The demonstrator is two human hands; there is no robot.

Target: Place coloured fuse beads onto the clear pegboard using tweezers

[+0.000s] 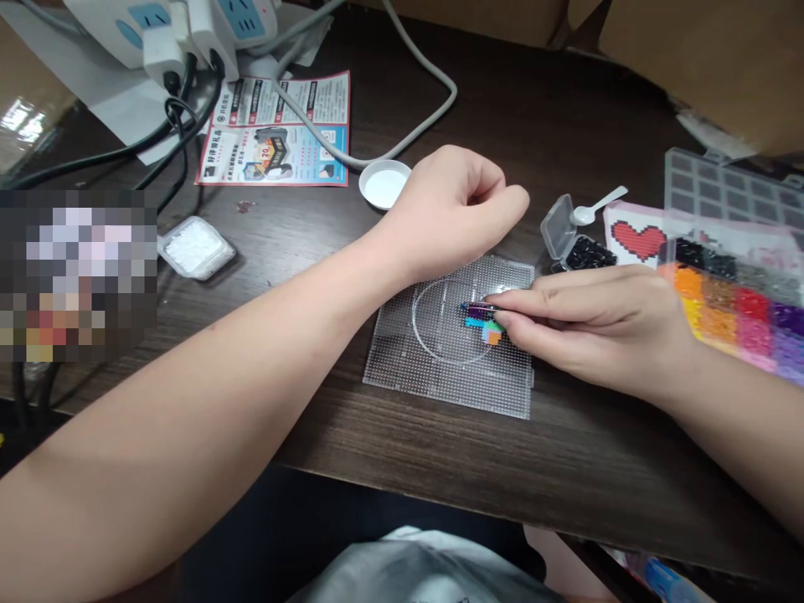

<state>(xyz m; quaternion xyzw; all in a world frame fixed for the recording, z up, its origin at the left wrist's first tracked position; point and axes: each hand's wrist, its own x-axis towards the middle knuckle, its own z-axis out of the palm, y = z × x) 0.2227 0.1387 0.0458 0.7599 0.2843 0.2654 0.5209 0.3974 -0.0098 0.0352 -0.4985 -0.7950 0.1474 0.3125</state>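
Observation:
A clear pegboard (402,368) with a pale circle marked on it lies flat on the dark table. Small beads (492,335) in purple, blue, green, lilac and orange form a patch right of its middle. My right hand (603,331) pinches what looks like slim tweezers (481,308), their tip over the purple part of the patch. Above the board's far edge, my left hand (461,209) is curled closed, its fingers folded away from view. Whatever it may hold is hidden. Partly behind my left wrist sits a round white dish (382,186).
An open clear box of black beads (587,251), a white spoon (600,207), a heart pattern card (637,239) and a compartment case of coloured beads (722,289) stand right. White beads (196,247), a leaflet (276,130), a power strip (244,18) and cables (433,67) lie left and back.

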